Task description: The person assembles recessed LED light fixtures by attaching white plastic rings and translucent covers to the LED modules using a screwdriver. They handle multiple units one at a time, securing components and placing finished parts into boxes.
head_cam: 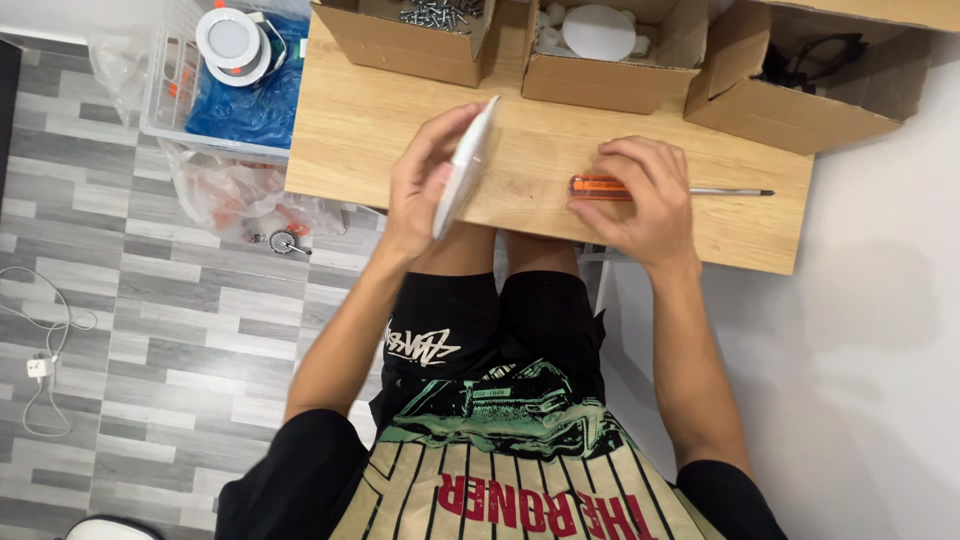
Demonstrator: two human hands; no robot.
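Head view looks straight down on a small light-wood table (380, 130) with a smooth, pale grain, standing against a white wall on a floor of grey plank-pattern tiles (150, 330). The left hand (425, 180) grasps a thin white disc (465, 165), round and smooth like plastic, held on edge above the table's front part so that only its rim and a sliver of face show. The right hand (645, 195) lies curled over the orange translucent handle of a screwdriver (600, 187), whose slim metal shaft sticks out to the right, flat on the wood; whether the fingers actually clench the handle is hard to tell. Three open brown cardboard boxes line the far edge: a left box (400, 45) with grey metal screws, a middle box (610, 75) holding round white parts, and a right box (800, 100) with a dark cable. Beside the table, a clear plastic bin (160, 100) holds blue wrapping and a round white lamp.
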